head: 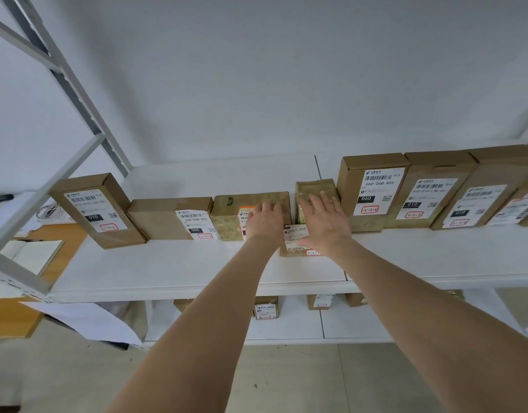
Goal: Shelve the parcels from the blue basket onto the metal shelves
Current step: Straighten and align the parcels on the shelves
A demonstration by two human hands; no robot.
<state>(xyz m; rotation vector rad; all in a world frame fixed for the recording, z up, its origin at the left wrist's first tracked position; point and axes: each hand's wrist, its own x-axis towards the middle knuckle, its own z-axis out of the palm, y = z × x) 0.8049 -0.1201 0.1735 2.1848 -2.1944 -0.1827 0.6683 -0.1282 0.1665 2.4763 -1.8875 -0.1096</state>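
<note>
— White wall behind, white metal shelf in front. How far along is the shelving?

— Well along, I'd judge. Take the tall brown cardboard box labelled 060-06B-A05 as the marker. To its right, more labelled cardboard boxes stand packed side by side. Just left of it is the narrow tape-wrapped brown parcel, then the wide tape-wrapped brown parcel, then a low brown carton. Farthest left is an upright brown carton.

— And the hands?

— Neither is clamped on anything. The left hand lies flat on the wide parcel, fingers straight. The right hand rests with its fingers spread on the narrow one, which juts forward of the marker's front. Squaring it into the row looks like the step in hand.

— What's left?

— I can't tell, because the blue basket is out of view. Below the marker, a lower shelf already holds a few small parcels.
</note>
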